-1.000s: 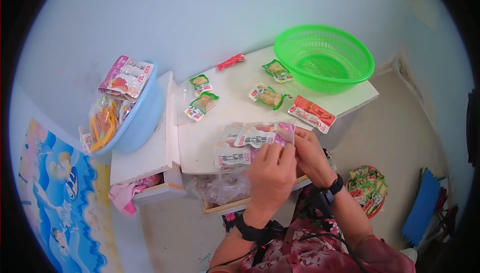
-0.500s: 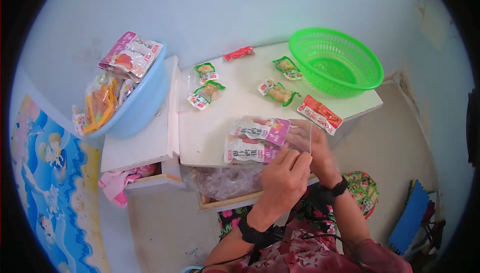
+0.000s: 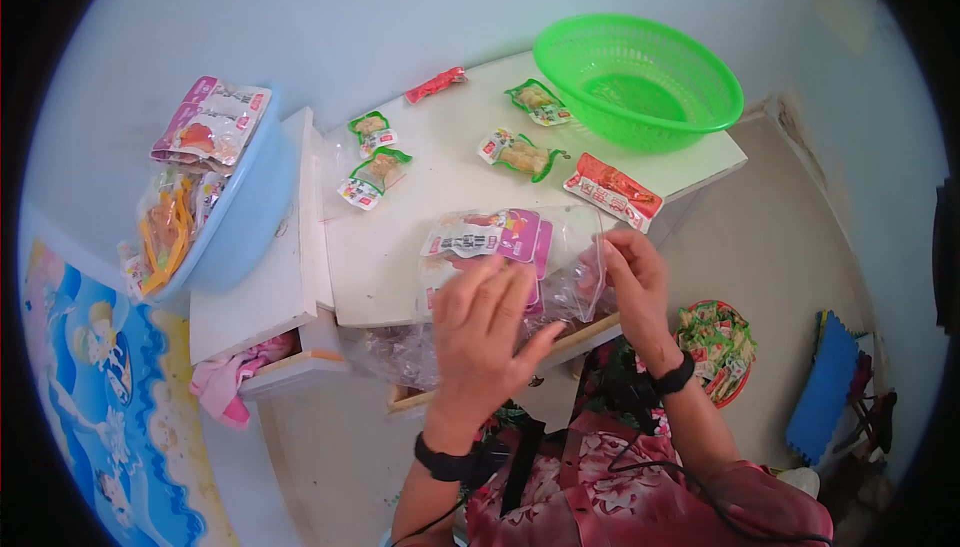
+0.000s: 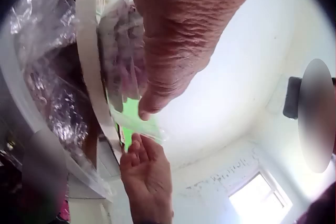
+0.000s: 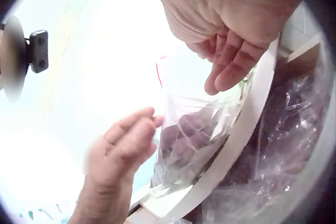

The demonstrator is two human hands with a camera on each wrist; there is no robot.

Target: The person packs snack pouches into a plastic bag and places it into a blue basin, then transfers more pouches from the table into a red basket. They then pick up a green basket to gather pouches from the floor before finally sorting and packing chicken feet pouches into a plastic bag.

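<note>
Head: basket (image 3: 635, 97), packets (image 3: 522, 155) beyond bag (image 3: 572, 231)

Left hand (image 3: 483, 332) at bagged packets (image 3: 470, 237), green basket (image 3: 635, 97), blue basin (image 3: 245, 212) (heaped).

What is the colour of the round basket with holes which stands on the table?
The basket is bright green; it shows best in the head view.

Four green-edged packets (image 3: 523, 155), two red packets (image 3: 613, 191), one green basket (image 3: 655, 132), one blue basin (image 3: 252, 212)
</note>
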